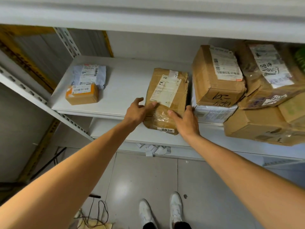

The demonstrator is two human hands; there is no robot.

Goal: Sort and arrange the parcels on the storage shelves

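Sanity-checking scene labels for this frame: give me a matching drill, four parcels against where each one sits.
Things:
1 small box
2 grey mailer
3 parcel tagged 0038
4 white parcel

Places:
A under a cardboard box
B between left hand and right hand
C left front of the shelf
D left, behind the small box

Pairs: 1-C, 2-D, 3-B, 4-A

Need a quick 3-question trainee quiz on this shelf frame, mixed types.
1. True or false: the left hand and right hand both touch the 0038 parcel.
2. What lies behind the small cardboard box? A) grey mailer bag B) tape roll C) bottle
3. Fill in: the 0038 parcel's near end overhangs the ___ edge of the shelf.
Key: 1 true; 2 A; 3 front.
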